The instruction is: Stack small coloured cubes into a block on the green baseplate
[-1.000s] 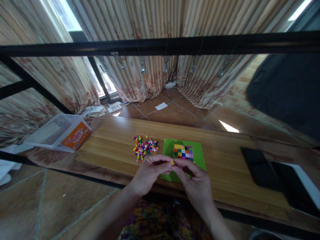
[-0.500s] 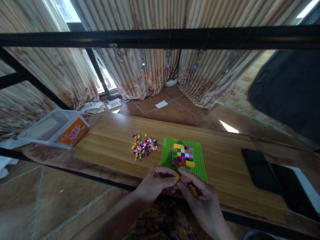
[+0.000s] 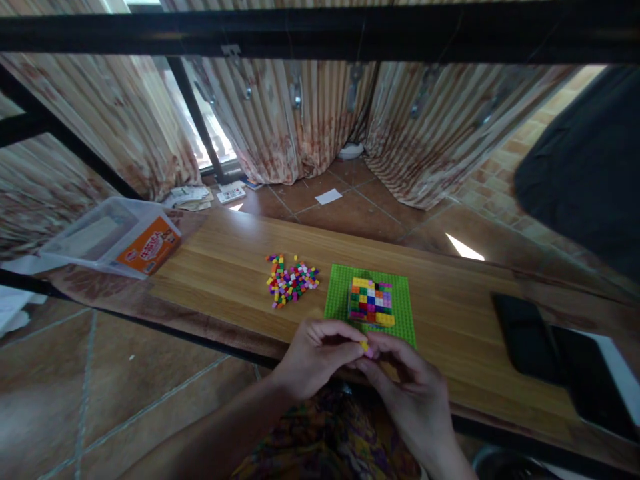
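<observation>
Just in front of the green baseplate [image 3: 404, 307], my left hand [image 3: 320, 353] and my right hand [image 3: 413, 383] meet at the fingertips. Between them shows a small yellow toy brick [image 3: 365, 346], pinched by thumb and forefinger of both hands. A pinkish spot beside it may be another brick or a fingertip; I cannot tell. On the baseplate stands a block built of multicoloured bricks [image 3: 371, 300], beyond my hands. Left of the plate lies a pile of loose coloured bricks [image 3: 294, 281]. My fingers hide part of the held brick.
A clear plastic box [image 3: 107, 233] with an orange label stands at the table's left end. Two dark flat objects, one a black slab [image 3: 527, 340], lie on the right. The wooden table [image 3: 225, 267] has a dark metal bar [image 3: 320, 30] beyond it, before curtains [image 3: 320, 120].
The camera view has tipped down slightly, so the scene sits higher and a little to the right. My fingers have shifted around the yellow brick, which now shows more. Block and pile look unchanged.
</observation>
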